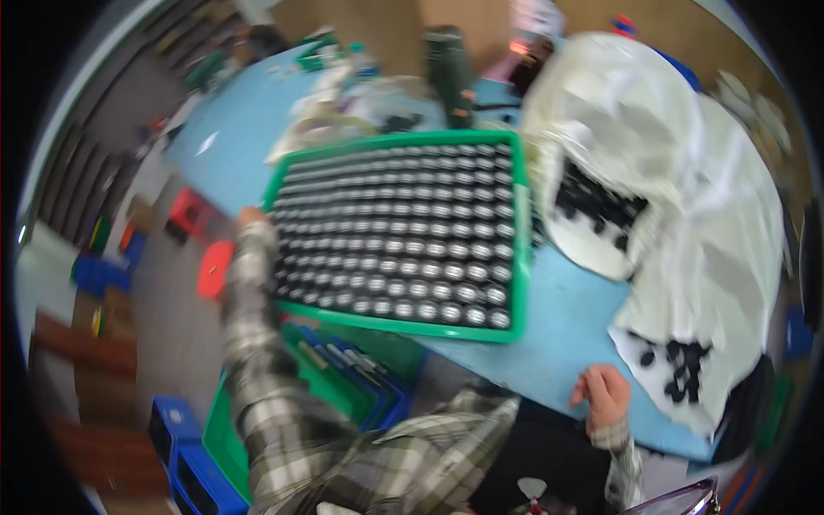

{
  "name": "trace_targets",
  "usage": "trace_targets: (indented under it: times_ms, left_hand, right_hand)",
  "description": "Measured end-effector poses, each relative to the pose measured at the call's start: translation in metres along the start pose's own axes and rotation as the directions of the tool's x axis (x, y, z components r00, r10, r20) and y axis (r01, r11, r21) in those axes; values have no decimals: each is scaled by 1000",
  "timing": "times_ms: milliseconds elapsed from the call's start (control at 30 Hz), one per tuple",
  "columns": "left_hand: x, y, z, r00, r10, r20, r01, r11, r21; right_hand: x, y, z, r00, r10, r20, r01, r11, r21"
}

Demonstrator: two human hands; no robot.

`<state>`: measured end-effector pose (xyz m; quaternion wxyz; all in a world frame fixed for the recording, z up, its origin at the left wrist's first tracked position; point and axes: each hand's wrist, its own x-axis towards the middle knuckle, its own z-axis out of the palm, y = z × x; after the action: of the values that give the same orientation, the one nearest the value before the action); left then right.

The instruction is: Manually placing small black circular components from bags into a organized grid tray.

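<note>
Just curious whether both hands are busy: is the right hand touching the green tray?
Apart. The head view shows a strip of blue tabletop between the right hand and the green tray.

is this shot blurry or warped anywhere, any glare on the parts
Head view: motion blur smears the rows of dark parts, worse toward the left of the green tray; head view: the left hand is soft too; head view: fisheye bending curves the outer scene, with black corners; head view: pale spots top the parts, whether glare or colour I can't tell.
</note>
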<state>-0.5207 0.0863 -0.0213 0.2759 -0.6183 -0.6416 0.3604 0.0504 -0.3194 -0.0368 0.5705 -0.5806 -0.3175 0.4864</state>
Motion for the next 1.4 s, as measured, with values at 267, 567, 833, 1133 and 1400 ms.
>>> trace_targets:
  times_ms: [267, 567, 833, 1133, 1400]
  left_hand:
    - [-91, 35, -226, 902, -125, -413, -430, -345, -834]
    - [-165, 225, -395, 452, 594, -666, -715, -207, -668]
    - [-147, 308, -388, 564, 676, -475, -822, 518, -239]
    - [-166, 298, -387, 518, 610, -599, -855, 360, -373]
    - [-175, 302, -383, 420, 573, -704, -907, 241, -345]
  right_hand:
    - [-3, -14, -15, 995, -102, -1, 101, 991, -87]
    - [-20, -16, -69, 897, -443, 17, 420, 839, -346]
    - [-20, -16, -119, 828, -525, -197, 422, 814, -398]
    - [13, -12, -121, 744, -653, -139, 330, 541, -774]
    - [27, 9, -123, 789, -609, 82, 267, 221, -938]
